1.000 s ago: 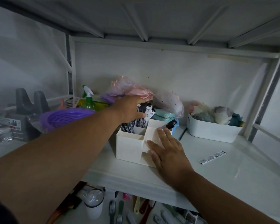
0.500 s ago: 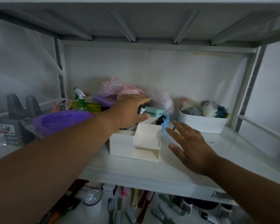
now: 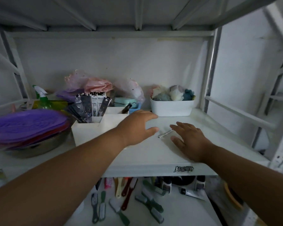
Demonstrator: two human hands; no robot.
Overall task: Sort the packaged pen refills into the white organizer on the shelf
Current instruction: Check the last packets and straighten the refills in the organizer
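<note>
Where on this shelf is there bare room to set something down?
Bare shelf runs along the front edge, right of the white organizer, and right of the right hand below the white bin. Left and back are crowded: purple plates, bags.

Two hands [image 3: 137,126], one organizer [image 3: 88,132]

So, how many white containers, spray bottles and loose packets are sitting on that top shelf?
White containers: 2, the white organizer and the white tub
Spray bottles: 1, the green spray bottle
Loose packets on the shelf: 1, the refill packet
Total: 4
</note>
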